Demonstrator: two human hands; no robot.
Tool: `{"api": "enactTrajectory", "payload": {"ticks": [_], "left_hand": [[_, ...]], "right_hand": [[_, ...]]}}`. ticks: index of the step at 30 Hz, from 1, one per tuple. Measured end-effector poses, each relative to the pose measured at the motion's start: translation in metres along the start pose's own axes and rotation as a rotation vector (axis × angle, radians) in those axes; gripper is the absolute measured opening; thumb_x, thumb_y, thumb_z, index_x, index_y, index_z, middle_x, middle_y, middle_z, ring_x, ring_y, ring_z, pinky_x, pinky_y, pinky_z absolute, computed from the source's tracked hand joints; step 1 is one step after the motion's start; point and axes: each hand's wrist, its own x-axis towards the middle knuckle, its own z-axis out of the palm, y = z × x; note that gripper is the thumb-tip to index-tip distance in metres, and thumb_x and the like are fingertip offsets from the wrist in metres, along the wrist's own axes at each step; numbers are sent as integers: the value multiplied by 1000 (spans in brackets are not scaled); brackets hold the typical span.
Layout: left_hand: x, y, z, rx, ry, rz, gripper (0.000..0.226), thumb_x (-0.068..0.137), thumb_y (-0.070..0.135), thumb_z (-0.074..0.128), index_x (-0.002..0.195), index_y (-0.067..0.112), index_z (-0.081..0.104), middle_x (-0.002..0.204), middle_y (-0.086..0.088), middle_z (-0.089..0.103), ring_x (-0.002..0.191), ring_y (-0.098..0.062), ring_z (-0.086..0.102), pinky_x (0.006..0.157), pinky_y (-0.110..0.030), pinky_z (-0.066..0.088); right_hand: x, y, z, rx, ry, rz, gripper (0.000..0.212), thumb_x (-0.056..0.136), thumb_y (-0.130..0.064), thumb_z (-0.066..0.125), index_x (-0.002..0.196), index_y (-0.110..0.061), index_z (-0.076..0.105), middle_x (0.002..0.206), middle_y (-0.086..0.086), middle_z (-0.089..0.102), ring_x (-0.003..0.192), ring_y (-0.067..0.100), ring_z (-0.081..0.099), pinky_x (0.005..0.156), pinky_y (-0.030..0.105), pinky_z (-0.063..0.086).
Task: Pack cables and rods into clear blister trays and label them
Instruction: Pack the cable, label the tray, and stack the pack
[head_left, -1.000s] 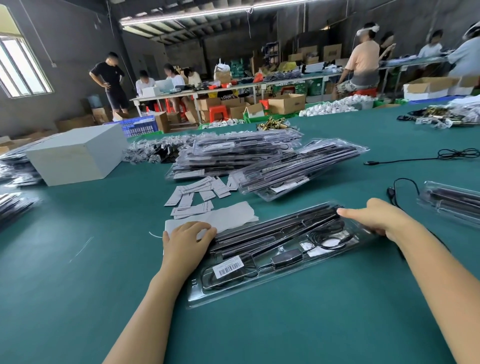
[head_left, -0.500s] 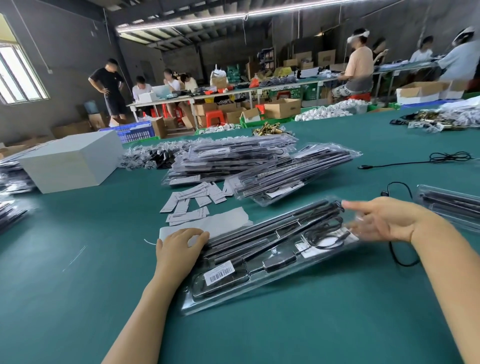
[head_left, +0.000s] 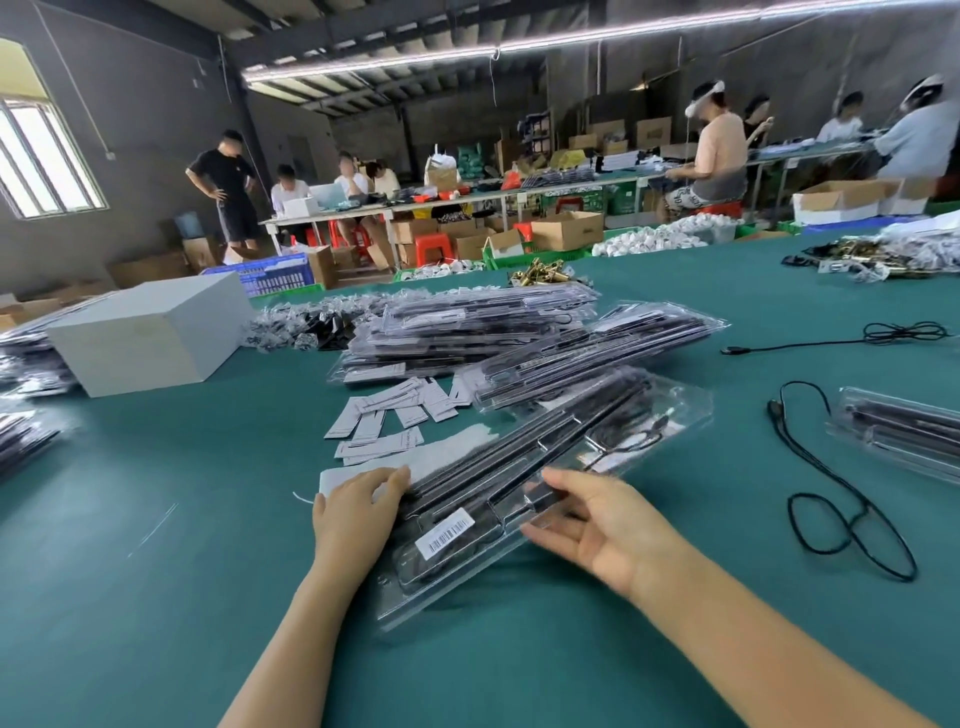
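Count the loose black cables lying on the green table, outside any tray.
2: one cable looped to the right of the right hand; another cable farther back right. Others may be hidden among the piles.
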Motion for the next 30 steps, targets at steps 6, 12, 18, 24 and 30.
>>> {"api": "enactTrajectory", "payload": {"ticks": [6,12,18,24,30], "left_hand": [[3,-5,-6,-354,38,-189,51,102,46,29,91,19,71,101,1,67,97,-21,56,81,-31,33],[6,-3,3,-146,19,-142,39,101,40,36,87,26,70,88,8,63,95,-21,55,79,-31,35],[3,0,3,-58,45,-86,34,98,37,43,88,20,71,84,8,64,90,-22,57,88,-33,40],[6,-1,3,47,32,-75,24,95,43,44,85,34,65,96,18,57,95,-14,56,93,-33,39],[6,-1,4,80,14,-68,18,94,46,46,80,43,57,98,23,51,99,-14,55,96,-35,37]], "right_hand": [[-16,-44,-12,27,129,-139,4,86,0,60,83,-1,59,62,15,69,49,24,67,40,28,52],[-36,-141,-32,54,198,-546,8,88,-5,58,81,-7,61,65,7,72,54,19,70,46,25,54],[19,-217,-11,-549,586,-986,2,81,-8,61,83,-8,60,87,15,68,81,35,69,67,47,58],[78,-214,3,-1625,849,-1172,15,90,-9,52,103,-3,57,91,21,60,82,40,60,62,35,33],[116,-161,4,-2411,541,-1081,26,87,1,51,109,-11,53,97,4,56,65,20,53,53,29,38]]}}
